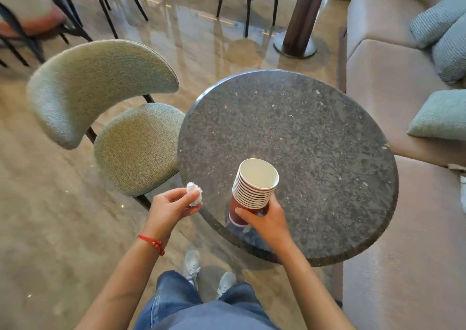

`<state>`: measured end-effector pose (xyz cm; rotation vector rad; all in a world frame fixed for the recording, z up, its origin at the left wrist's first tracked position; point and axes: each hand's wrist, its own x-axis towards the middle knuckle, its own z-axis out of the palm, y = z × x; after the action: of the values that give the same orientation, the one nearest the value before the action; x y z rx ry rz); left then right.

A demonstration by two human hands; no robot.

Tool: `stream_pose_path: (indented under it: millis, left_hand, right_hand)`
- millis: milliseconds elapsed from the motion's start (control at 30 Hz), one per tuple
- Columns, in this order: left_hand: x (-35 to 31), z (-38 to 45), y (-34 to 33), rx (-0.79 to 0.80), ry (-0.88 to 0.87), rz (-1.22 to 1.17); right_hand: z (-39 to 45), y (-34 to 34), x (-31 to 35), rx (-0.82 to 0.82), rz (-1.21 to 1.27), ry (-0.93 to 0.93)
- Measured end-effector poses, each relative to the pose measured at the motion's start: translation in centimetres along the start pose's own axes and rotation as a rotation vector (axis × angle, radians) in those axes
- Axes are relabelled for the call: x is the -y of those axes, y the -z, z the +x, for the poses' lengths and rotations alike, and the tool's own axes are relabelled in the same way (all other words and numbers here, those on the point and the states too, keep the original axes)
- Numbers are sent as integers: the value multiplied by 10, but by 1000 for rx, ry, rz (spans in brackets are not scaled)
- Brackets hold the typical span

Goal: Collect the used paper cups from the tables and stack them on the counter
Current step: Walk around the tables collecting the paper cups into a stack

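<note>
A nested stack of several red paper cups (253, 188) with white insides leans over the near edge of the round dark stone table (315, 138). My right hand (264, 218) grips the stack low around its red side, open mouths facing up. To the left, just off the table's edge, my left hand (171, 205) pinches a crumpled white tissue (194, 194). A red cord bracelet sits on my left wrist.
A green upholstered chair (121, 118) stands against the table's left side. A beige sofa (393, 72) with blue cushions runs along the right. More chairs and a wooden table pillar (302, 22) stand farther back on the glossy floor.
</note>
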<state>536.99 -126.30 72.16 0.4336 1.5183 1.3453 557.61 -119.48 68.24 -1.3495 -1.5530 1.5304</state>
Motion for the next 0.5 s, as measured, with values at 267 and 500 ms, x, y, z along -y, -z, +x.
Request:
stream_pose_path:
  millis: [267,500]
  left_hand:
    - [-1,-35,69,-269,-59,-136]
    - [-4,-77,164,-498,-113,-249]
  right_hand:
    - [6,-67,33,268,-29,93]
    - [-7,-171,59,509,-72,158]
